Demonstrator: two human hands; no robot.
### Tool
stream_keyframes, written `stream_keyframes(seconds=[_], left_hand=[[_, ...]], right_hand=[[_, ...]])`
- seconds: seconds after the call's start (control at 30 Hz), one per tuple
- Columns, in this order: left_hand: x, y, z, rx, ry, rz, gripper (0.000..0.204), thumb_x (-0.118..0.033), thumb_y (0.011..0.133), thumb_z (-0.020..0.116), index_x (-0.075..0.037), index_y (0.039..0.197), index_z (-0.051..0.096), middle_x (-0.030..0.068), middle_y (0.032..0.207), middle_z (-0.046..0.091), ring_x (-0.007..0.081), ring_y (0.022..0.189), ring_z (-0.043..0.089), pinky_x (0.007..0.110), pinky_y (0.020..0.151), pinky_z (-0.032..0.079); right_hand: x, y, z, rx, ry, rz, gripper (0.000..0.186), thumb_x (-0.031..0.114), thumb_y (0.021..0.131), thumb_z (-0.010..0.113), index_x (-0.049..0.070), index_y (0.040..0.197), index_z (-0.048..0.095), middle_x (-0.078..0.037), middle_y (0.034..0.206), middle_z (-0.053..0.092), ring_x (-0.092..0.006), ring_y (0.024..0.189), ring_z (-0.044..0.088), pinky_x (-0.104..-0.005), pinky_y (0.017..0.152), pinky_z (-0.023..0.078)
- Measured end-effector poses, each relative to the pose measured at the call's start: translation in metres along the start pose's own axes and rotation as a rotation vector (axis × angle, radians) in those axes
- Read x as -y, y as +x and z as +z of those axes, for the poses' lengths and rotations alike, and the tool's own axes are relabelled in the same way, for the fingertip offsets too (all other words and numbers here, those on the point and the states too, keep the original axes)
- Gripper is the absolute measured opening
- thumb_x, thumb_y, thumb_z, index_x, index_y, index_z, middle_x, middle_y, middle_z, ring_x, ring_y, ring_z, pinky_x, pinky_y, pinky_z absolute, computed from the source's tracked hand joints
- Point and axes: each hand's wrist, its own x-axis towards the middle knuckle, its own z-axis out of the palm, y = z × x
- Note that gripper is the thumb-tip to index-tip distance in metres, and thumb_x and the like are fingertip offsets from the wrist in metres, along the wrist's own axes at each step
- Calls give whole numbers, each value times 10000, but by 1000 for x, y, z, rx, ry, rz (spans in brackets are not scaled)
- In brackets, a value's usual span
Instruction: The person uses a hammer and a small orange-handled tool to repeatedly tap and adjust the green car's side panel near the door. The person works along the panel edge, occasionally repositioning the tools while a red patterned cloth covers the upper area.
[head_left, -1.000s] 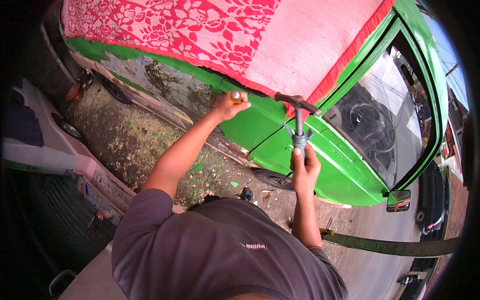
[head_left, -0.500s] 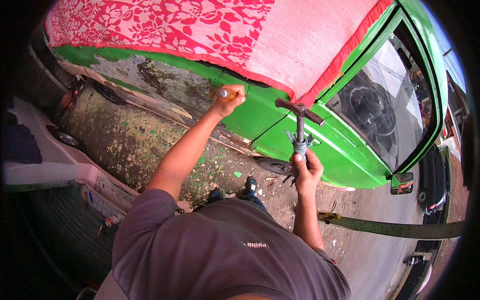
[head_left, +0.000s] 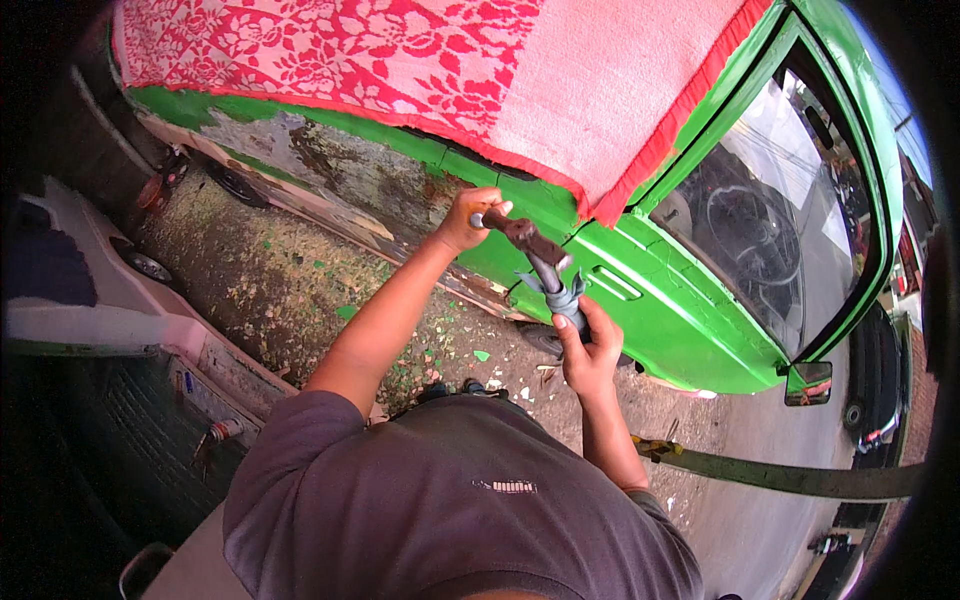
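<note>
At frame centre, I grip a dark T-handled tool (head_left: 540,262): my left hand (head_left: 465,218) clenched on its crossbar, my right hand (head_left: 588,350) wrapped round its shaft. I judge it mid-stroke; next comes a steady push. Behind, the green car door (head_left: 660,320) and red floral cloth (head_left: 420,60) crowd close.

Green car (head_left: 690,330) — red floral-patterned cloth (head_left: 420,60) — grey shirt (head_left: 450,510).
</note>
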Motion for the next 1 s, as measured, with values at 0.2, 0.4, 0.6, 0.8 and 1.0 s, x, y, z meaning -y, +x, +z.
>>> stream_keyframes(seconds=[0.2,0.4,0.6,0.8,1.0], left_hand=[[-2,0,11,-27,51,-99,332,-110,909,656,-31,686,423,66,593,380,165,559,343,335,528,336],[0,0,17,-94,82,-49,340,-103,911,652,-29,677,417,52,589,356,143,559,357,342,530,327],[-4,2,21,-86,149,-70,341,-90,912,655,-20,687,408,38,614,343,132,589,349,324,556,333],[-7,-2,30,-167,-59,-156,344,-116,913,621,-41,654,407,30,626,399,123,617,411,328,580,353],[-2,-5,27,-86,166,-189,297,-145,926,614,-22,712,450,17,704,467,97,684,432,322,604,381]], right_hand=[[-11,15,-13,44,-139,-325,272,138,824,741,-23,1003,614,-151,728,560,-350,634,583,-403,562,456],[-29,17,-29,88,-70,-217,288,160,843,731,8,1064,623,-149,763,599,-339,622,598,-414,548,457],[-31,29,-30,130,-123,-187,296,180,860,726,2,1075,626,-164,775,620,-350,651,617,-423,569,476],[-32,33,-41,-19,120,-238,259,97,860,719,-28,1071,634,-181,813,637,-337,669,626,-378,607,496],[-39,50,-43,196,-151,-65,313,229,877,714,-11,1069,652,-209,900,665,-382,730,651,-415,627,504]])
